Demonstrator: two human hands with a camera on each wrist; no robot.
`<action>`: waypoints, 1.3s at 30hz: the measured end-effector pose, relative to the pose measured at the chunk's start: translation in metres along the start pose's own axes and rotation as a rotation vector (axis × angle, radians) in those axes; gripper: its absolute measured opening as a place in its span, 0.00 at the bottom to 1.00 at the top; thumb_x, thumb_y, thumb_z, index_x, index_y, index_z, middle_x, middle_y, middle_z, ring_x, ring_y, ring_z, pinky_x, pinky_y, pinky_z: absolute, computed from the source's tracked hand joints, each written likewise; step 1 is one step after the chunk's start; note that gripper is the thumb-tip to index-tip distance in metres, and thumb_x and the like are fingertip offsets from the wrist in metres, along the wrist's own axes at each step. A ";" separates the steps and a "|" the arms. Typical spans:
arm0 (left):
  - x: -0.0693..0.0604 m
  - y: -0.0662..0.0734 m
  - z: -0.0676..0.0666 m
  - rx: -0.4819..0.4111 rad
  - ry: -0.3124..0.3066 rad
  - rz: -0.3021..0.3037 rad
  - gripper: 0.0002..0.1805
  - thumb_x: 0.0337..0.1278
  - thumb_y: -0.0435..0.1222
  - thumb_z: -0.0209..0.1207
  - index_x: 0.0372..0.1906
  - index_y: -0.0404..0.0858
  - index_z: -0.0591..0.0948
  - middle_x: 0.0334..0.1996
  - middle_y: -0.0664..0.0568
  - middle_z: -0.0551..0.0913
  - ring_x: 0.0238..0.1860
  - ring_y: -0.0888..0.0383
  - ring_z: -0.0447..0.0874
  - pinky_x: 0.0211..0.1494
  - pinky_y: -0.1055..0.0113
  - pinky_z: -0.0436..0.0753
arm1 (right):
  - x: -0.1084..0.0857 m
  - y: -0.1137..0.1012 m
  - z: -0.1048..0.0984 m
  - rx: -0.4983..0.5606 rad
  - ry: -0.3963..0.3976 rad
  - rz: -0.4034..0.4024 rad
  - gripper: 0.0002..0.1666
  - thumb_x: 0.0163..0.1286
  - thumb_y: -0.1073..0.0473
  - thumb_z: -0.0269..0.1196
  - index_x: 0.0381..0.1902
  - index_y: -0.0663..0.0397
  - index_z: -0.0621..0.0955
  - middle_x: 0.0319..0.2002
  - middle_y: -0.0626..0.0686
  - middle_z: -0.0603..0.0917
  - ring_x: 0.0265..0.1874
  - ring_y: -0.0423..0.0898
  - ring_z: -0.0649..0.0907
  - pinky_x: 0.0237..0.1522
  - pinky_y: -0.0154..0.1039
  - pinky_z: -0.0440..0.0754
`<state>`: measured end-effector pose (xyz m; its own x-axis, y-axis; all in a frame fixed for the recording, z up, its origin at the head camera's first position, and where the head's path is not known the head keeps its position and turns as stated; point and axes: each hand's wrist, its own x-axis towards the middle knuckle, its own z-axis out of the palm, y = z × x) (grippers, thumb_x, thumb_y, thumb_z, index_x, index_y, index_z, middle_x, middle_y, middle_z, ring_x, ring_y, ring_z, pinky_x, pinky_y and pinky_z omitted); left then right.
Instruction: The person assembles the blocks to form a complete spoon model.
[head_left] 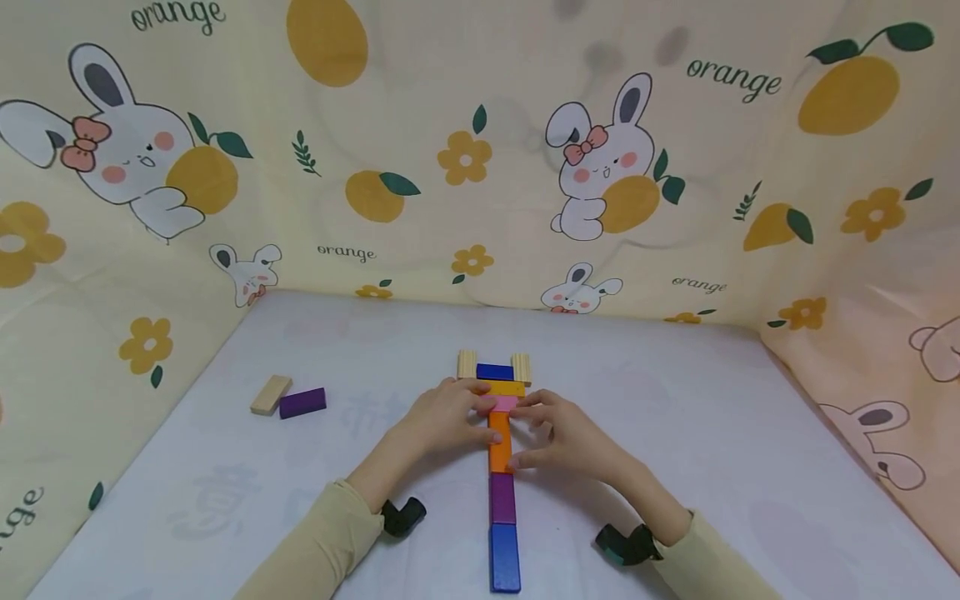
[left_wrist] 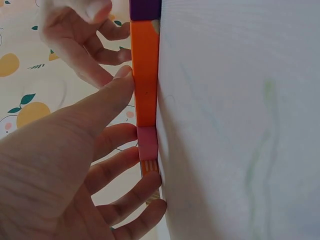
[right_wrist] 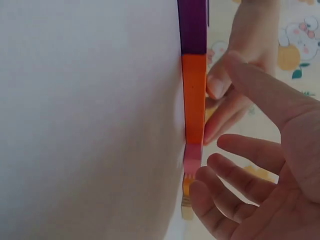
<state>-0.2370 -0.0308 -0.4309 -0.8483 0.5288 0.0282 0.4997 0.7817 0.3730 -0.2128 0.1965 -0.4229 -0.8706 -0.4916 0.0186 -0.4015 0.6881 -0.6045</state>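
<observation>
Colored wooden blocks lie in a line on the white table: a blue block (head_left: 505,558) nearest me, then a purple block (head_left: 502,498), an orange block (head_left: 500,454) and a pink block (head_left: 504,403). Beyond these, a yellow block (head_left: 507,388) and another blue block (head_left: 495,372) lie crosswise, with plain wood blocks (head_left: 467,364) at either side. My left hand (head_left: 448,417) is at the line's left side, its thumb touching the orange block and its fingertips beside the pink one. Along the right side is my right hand (head_left: 573,437), fingers loosely bent, holding nothing.
Off to the left, a plain wood block (head_left: 271,395) and a purple block (head_left: 303,403) lie close together. A patterned cloth (head_left: 420,100) with rabbits and oranges stands behind and at the sides of the table (head_left: 645,375). Dark wrist cameras sit on both wrists.
</observation>
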 end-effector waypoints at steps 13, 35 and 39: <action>0.000 0.000 0.000 -0.017 0.006 0.004 0.33 0.53 0.61 0.64 0.62 0.50 0.80 0.66 0.53 0.72 0.65 0.45 0.67 0.61 0.45 0.71 | -0.005 -0.003 0.006 -0.110 -0.060 -0.028 0.47 0.50 0.36 0.76 0.64 0.53 0.78 0.53 0.51 0.72 0.43 0.46 0.73 0.41 0.40 0.76; -0.001 -0.001 0.000 -0.075 0.000 -0.002 0.31 0.54 0.58 0.66 0.62 0.49 0.81 0.66 0.53 0.72 0.67 0.49 0.65 0.65 0.46 0.68 | -0.009 -0.010 0.005 -0.174 -0.105 -0.041 0.47 0.52 0.35 0.74 0.66 0.53 0.77 0.49 0.51 0.73 0.45 0.45 0.72 0.45 0.42 0.77; 0.001 -0.001 -0.001 -0.063 0.013 0.010 0.32 0.54 0.57 0.66 0.61 0.46 0.82 0.65 0.52 0.73 0.66 0.49 0.66 0.64 0.48 0.69 | -0.008 -0.010 0.004 -0.173 -0.104 -0.043 0.47 0.53 0.36 0.74 0.66 0.53 0.76 0.50 0.51 0.73 0.46 0.46 0.72 0.45 0.42 0.77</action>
<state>-0.2384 -0.0313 -0.4307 -0.8456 0.5320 0.0441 0.4967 0.7539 0.4301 -0.2011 0.1918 -0.4200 -0.8210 -0.5690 -0.0463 -0.4883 0.7420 -0.4594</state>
